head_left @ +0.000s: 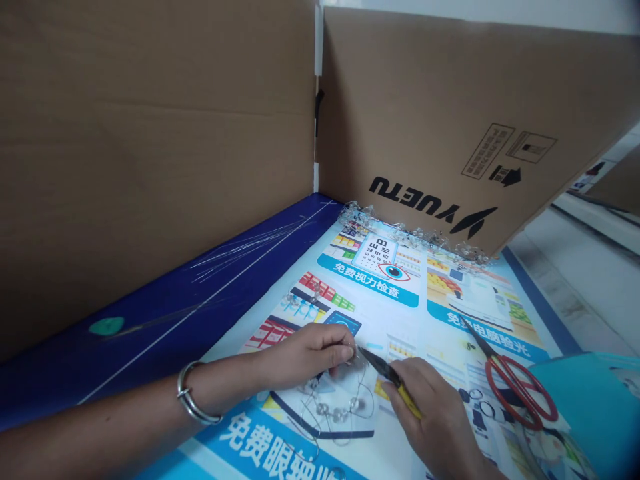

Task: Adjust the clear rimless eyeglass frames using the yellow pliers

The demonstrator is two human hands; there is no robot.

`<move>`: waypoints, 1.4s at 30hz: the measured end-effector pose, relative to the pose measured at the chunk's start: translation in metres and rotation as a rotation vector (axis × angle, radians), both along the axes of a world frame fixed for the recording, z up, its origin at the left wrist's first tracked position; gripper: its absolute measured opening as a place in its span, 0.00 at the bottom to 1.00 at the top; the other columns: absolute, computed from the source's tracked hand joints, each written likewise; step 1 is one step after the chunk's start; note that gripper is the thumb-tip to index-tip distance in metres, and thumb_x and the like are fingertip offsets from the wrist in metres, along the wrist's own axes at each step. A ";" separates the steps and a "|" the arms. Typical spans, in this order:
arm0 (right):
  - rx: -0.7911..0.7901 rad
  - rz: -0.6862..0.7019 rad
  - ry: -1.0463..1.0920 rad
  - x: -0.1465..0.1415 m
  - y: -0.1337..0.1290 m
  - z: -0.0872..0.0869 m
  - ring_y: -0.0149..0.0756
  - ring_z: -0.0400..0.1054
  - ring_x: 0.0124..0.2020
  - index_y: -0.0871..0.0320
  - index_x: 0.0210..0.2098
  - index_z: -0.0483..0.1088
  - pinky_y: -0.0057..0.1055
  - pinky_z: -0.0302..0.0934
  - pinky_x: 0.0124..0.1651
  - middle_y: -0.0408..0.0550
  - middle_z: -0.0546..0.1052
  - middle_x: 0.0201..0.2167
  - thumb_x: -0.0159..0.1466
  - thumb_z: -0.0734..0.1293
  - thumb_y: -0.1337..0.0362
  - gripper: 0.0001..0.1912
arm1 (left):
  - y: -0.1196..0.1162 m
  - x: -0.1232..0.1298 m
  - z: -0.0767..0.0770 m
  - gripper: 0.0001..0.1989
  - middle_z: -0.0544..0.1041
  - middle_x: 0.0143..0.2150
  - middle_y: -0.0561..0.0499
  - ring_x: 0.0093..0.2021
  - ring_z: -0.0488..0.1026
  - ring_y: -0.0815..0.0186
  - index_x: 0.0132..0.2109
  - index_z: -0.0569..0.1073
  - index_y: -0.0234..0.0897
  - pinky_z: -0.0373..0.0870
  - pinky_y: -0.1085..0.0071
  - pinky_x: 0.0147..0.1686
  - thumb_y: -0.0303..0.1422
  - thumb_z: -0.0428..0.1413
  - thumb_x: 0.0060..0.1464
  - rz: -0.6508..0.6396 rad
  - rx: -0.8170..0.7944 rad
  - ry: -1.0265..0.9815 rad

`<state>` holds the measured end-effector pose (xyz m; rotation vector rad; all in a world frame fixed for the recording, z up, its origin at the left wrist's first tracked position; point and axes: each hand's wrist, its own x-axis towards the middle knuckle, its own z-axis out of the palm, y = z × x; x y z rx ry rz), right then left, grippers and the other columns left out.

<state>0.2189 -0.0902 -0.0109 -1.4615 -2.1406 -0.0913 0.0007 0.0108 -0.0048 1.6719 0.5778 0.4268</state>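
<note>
Left hand (pixel 316 352) pinches clear-beaded thin-wire strand (pixel 340 415), lower centre; right hand (pixel 436 410) wraps yellow-handled black-nosed metal pliers (pixel 384 368). Risk: splayed loops could snag; off-angle squeeze could kink strand.

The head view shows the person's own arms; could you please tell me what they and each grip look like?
The left arm shows no sleeve; a shiny, silver-coloured bracelet, rounded and bangle-like, circles its wrist. The right wrist, at the bottom edge, shows no sleeve or jewellery. The left grip and right grip wear no gloves.
</note>
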 end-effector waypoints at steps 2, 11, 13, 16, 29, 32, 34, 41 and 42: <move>-0.041 -0.008 0.047 -0.001 0.000 -0.002 0.36 0.67 0.38 0.58 0.43 0.65 0.32 0.64 0.40 0.50 0.72 0.36 0.63 0.61 0.65 0.09 | 0.000 0.000 -0.001 0.11 0.67 0.24 0.55 0.25 0.63 0.72 0.36 0.67 0.34 0.58 0.76 0.27 0.38 0.47 0.60 -0.013 -0.038 -0.012; -0.102 -0.003 0.124 -0.002 -0.001 -0.005 0.35 0.67 0.38 0.56 0.43 0.64 0.29 0.64 0.39 0.48 0.71 0.36 0.62 0.62 0.64 0.10 | -0.001 0.000 -0.002 0.10 0.63 0.25 0.57 0.25 0.59 0.74 0.34 0.66 0.34 0.57 0.77 0.26 0.37 0.50 0.58 -0.029 -0.079 -0.026; -0.125 0.008 0.129 -0.001 0.000 -0.003 0.35 0.67 0.38 0.56 0.43 0.64 0.29 0.63 0.39 0.48 0.71 0.36 0.62 0.61 0.64 0.09 | -0.001 0.000 -0.001 0.10 0.63 0.25 0.57 0.25 0.59 0.73 0.33 0.66 0.34 0.56 0.78 0.25 0.37 0.49 0.58 -0.013 -0.051 -0.013; -0.186 0.060 0.152 0.002 0.001 0.001 0.34 0.67 0.37 0.55 0.43 0.63 0.29 0.63 0.39 0.47 0.71 0.36 0.61 0.62 0.65 0.10 | -0.001 -0.001 0.001 0.11 0.63 0.25 0.57 0.25 0.58 0.73 0.32 0.67 0.34 0.56 0.78 0.26 0.36 0.49 0.58 -0.027 0.007 -0.011; -0.369 0.174 0.208 0.009 0.005 0.006 0.35 0.65 0.38 0.56 0.43 0.63 0.31 0.61 0.40 0.48 0.68 0.37 0.61 0.62 0.65 0.11 | 0.000 0.000 0.004 0.10 0.61 0.25 0.56 0.26 0.57 0.72 0.30 0.66 0.33 0.54 0.77 0.26 0.35 0.49 0.56 -0.118 0.141 0.043; -0.368 0.180 0.213 0.012 0.005 0.006 0.34 0.65 0.38 0.55 0.44 0.63 0.30 0.61 0.40 0.48 0.68 0.37 0.60 0.63 0.65 0.11 | 0.000 0.000 0.003 0.11 0.62 0.25 0.56 0.26 0.58 0.72 0.30 0.66 0.33 0.55 0.77 0.27 0.36 0.49 0.57 -0.119 0.126 0.034; -0.369 0.176 0.212 0.013 0.005 0.006 0.34 0.65 0.38 0.55 0.43 0.63 0.30 0.61 0.40 0.48 0.68 0.37 0.60 0.63 0.65 0.11 | 0.000 -0.001 0.003 0.11 0.62 0.25 0.56 0.26 0.58 0.72 0.31 0.67 0.33 0.55 0.77 0.27 0.36 0.50 0.57 -0.118 0.115 0.027; -0.405 0.178 0.192 0.006 0.008 0.010 0.35 0.65 0.36 0.56 0.41 0.64 0.31 0.61 0.38 0.48 0.69 0.35 0.60 0.63 0.64 0.09 | 0.000 0.000 0.004 0.12 0.63 0.26 0.55 0.27 0.58 0.72 0.32 0.68 0.33 0.55 0.77 0.27 0.37 0.49 0.57 -0.134 0.200 0.019; -0.404 0.169 0.173 0.006 0.009 0.010 0.35 0.65 0.35 0.56 0.41 0.64 0.31 0.61 0.37 0.48 0.69 0.34 0.61 0.62 0.64 0.08 | 0.000 0.000 0.004 0.12 0.63 0.26 0.55 0.27 0.58 0.72 0.32 0.68 0.33 0.55 0.77 0.27 0.37 0.49 0.57 -0.130 0.201 0.018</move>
